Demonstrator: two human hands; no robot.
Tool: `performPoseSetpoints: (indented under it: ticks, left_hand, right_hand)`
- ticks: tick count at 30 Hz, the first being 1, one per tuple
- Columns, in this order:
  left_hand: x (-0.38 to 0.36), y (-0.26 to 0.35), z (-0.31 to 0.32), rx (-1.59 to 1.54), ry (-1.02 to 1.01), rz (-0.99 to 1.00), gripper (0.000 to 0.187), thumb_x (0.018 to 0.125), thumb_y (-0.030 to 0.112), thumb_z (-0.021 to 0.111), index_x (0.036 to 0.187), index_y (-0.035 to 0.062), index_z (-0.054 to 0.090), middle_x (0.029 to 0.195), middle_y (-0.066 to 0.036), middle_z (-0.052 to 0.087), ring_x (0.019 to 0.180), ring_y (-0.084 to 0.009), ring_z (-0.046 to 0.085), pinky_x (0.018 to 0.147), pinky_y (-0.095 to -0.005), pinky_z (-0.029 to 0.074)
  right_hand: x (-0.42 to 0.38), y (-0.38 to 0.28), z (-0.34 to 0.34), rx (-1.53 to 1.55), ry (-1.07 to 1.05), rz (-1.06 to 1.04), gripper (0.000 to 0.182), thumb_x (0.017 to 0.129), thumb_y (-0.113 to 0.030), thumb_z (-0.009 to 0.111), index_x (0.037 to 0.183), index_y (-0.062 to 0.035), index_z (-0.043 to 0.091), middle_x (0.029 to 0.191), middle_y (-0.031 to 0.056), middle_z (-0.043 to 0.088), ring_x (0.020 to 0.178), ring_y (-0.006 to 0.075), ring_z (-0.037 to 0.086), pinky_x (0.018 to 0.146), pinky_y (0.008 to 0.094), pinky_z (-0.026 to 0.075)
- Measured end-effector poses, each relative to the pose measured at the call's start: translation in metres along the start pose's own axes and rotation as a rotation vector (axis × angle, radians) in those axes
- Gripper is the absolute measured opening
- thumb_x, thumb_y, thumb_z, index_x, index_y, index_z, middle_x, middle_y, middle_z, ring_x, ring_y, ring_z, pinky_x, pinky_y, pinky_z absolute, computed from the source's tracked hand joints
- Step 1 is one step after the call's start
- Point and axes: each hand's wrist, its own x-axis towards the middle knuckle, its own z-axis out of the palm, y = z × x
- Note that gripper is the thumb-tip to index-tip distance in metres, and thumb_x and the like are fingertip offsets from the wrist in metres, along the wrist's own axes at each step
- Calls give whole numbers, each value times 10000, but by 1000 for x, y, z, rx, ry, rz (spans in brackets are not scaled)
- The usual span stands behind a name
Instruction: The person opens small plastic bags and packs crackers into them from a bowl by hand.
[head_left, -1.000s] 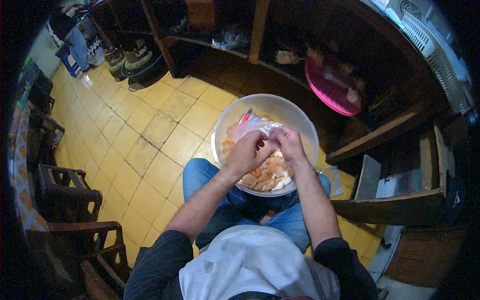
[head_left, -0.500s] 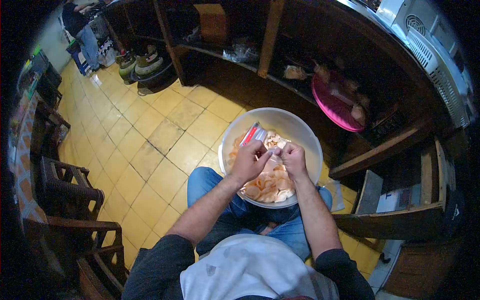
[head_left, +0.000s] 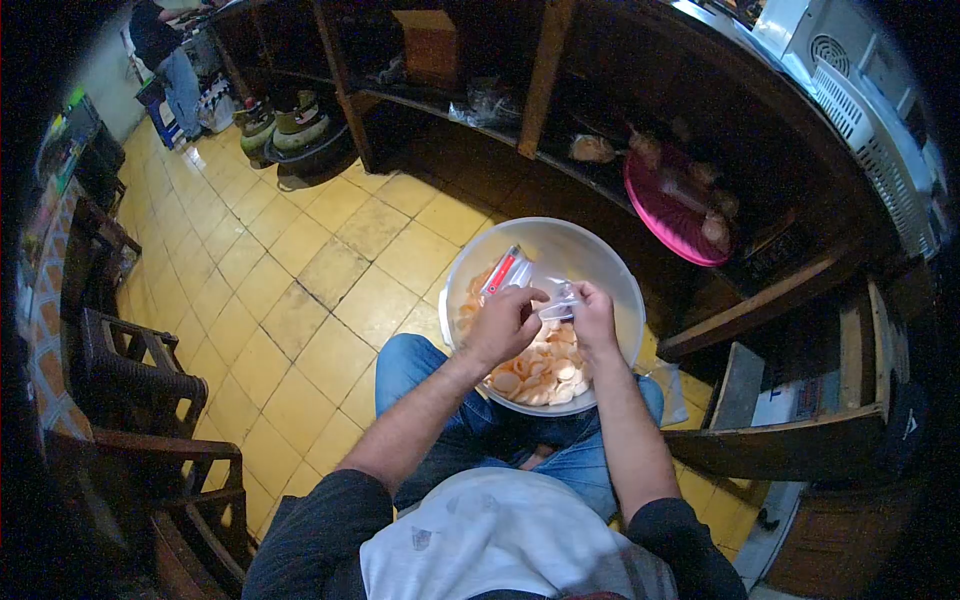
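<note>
A large whitish tub [head_left: 632,350] stands at my lap, with round pale-orange crackers [head_left: 540,372] piled in it. Over the crackers, a small clear plastic bag [head_left: 560,304] stretches between my hands. My left hand [head_left: 500,326] has thumb and forefinger curled at the bag's left edge. The right side of the bag is pinched in my right hand [head_left: 596,318]. A pack of clear plastic bags with a red label [head_left: 502,270] leans inside the tub, just beyond my left hand.
Dark wooden shelving [head_left: 545,80] runs along the far side, with a pink basket [head_left: 675,235] on its low shelf. Green gas cylinders [head_left: 298,125] stand farther off, near another person [head_left: 165,60]. A brown plastic stool [head_left: 135,355] is to my left on yellow tiles.
My hands have moved slightly apart, and the clear bag has shifted right with my right hand. More crackers show beneath it. The tub and the labelled pack stay put.
</note>
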Motion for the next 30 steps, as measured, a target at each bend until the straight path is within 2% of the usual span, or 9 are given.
performPoseSetpoints:
  ticks: [4, 6, 10, 12, 14, 18, 24, 27, 30]
  left_hand:
    - [4, -13, 3, -282, -104, -187, 99, 896, 124, 560, 936, 41, 596, 727, -41, 604, 634, -151, 582, 578, -281, 470]
    - [5, -11, -4, -1126, -205, -573, 120, 940, 190, 517, 941, 81, 568, 790, -33, 585, 690, -138, 560, 557, -295, 459]
    - [4, 6, -18, -1512, -172, -677, 180, 951, 272, 515, 946, 96, 550, 855, -22, 579, 711, -107, 541, 554, -251, 448]
    - [5, -1, -14, -1333, -209, -612, 100, 900, 182, 568, 927, 87, 550, 818, -15, 574, 686, -116, 534, 563, -255, 438]
    - [3, -8, -9, -340, -40, -125, 191, 790, 66, 631, 970, 79, 570, 869, -57, 594, 728, -163, 559, 586, -264, 426]
    - [11, 2, -19, -155, 202, -44, 279, 663, -29, 614, 931, 53, 613, 749, -88, 564, 698, -207, 567, 625, -309, 457]
    - [4, -14, -12, -100, -33, 219, 92, 840, 110, 663, 861, 24, 637, 758, -99, 608, 694, -221, 607, 643, -323, 490]
    - [8, -24, -9, -1124, -61, -386, 142, 935, 195, 580, 935, 54, 589, 825, -15, 609, 766, -133, 595, 698, -320, 500]
    - [7, -11, -13, -1523, -151, -439, 156, 932, 213, 580, 959, 62, 552, 856, -20, 595, 779, -108, 571, 746, -252, 470]
  right_hand:
    - [-1, -4, -19, 624, -417, 376, 186, 932, -217, 569, 893, -37, 597, 710, 35, 586, 495, 87, 482, 498, 254, 451]
    - [-2, -5, -22, 791, -877, 364, 217, 884, -201, 624, 958, 0, 585, 742, 68, 615, 551, 126, 558, 526, 292, 490]
    - [-9, -17, -14, 782, -667, 318, 397, 854, -319, 664, 1040, 25, 598, 837, 73, 645, 724, 147, 612, 621, 292, 512]
    - [-4, -5, -15, 819, -685, 260, 393, 808, -237, 717, 1081, 22, 604, 917, 55, 653, 785, 130, 609, 686, 275, 505]
    - [-3, 3, -13, 341, -678, 92, 409, 752, -128, 746, 1112, 0, 597, 913, 17, 634, 775, 96, 582, 722, 254, 482]
    - [-8, 9, 4, 168, -640, 1, 249, 779, -72, 718, 996, -40, 601, 842, -15, 589, 727, 79, 549, 690, 236, 467]
    - [3, -1, -5, 629, -271, 171, 124, 901, -125, 612, 973, -26, 587, 844, 35, 628, 679, 116, 595, 615, 231, 499]
    - [3, 13, -16, 740, -855, 310, 326, 852, -160, 675, 1117, 7, 583, 920, 46, 632, 791, 124, 603, 738, 287, 521]
    - [-10, -14, -1, 533, -679, 174, 348, 811, -173, 726, 1080, 9, 602, 884, 27, 623, 752, 111, 584, 694, 258, 506]
